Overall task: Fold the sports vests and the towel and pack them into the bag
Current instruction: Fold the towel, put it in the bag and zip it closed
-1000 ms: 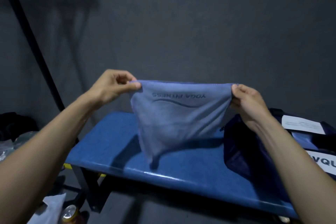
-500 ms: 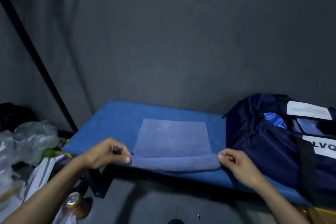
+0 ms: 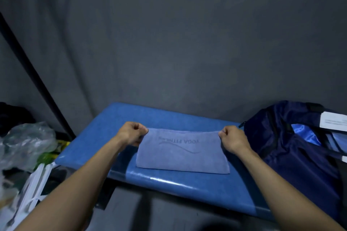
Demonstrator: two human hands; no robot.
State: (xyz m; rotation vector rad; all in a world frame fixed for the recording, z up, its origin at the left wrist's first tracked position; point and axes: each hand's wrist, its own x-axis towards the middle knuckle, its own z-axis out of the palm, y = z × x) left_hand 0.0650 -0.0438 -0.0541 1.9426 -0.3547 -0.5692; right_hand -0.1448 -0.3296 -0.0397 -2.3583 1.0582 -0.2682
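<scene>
Landmark: the counter (image 3: 88, 142), one blue padded surface against a grey wall.

Towel (image 3: 183, 153): one, grey-blue, folded to a flat rectangle. It lies on the counter's middle, its near edge close to the counter's front lip. Long axis runs left to right, parallel to that front lip. Printed text "YOGA FITNESS" with a wavy line reads upside down from where I stand, so the print's top points toward me and its base toward the wall. The far long edge is lifted slightly between my two hands; the rest rests on the counter.

My left hand (image 3: 131, 133): fingers curled, thumb against them, pinching the towel's far left corner. My right hand (image 3: 231, 139): same posture, pinching the far right corner. Both forearms reach in over the counter's front edge.

Bag (image 3: 293, 152): one, dark navy, on the counter's right end, just beside the towel's right side and my right hand. Its top is open; shiny blue fabric (image 3: 304, 133) shows inside, count of pieces cannot be told. A white label (image 3: 332, 121) sits on its upper part; the print is too small to read.

Off the counter's left end: one crumpled clear plastic bag (image 3: 28, 139), with white items below it, blurred. One dark pole (image 3: 35, 80) slants down to the counter's left rear corner.
</scene>
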